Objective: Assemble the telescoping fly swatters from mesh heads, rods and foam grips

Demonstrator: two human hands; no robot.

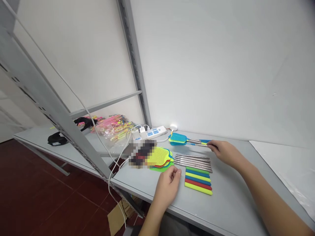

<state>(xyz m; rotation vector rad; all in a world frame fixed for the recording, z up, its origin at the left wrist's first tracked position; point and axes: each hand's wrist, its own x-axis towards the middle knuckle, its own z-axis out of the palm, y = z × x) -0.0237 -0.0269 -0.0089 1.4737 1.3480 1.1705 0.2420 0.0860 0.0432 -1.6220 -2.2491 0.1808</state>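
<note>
1. Plain white wall (209, 65) behind; grey flat tabletop (228, 206) below. White sheet (283, 173) at far right runs out of frame.
2. Right hand (222, 152): thumb and fingers pinched together at the right end of a slim metal-shafted fly swatter (197, 144); exact grip hidden by the fingers. Its place: far side of the tabletop, beside blue mesh swatter heads (178, 138), which overlap, count unclear.
3. Left hand (169, 182): fingers curled, thumb close to the index finger; cannot tell whether anything is inside.
4. Yellow, red, blue and green mesh heads (161, 156) stacked just beyond it; left portion lost under pixelation.
5. Silver metal rods (193, 161) lie side by side, right of stack; coloured tubular handles (198, 181) nearer.
6. Clear plastic bag (113, 127), far left: pink and yellow contents indistinct.
7. Both forearms cut off by the frame.
</note>
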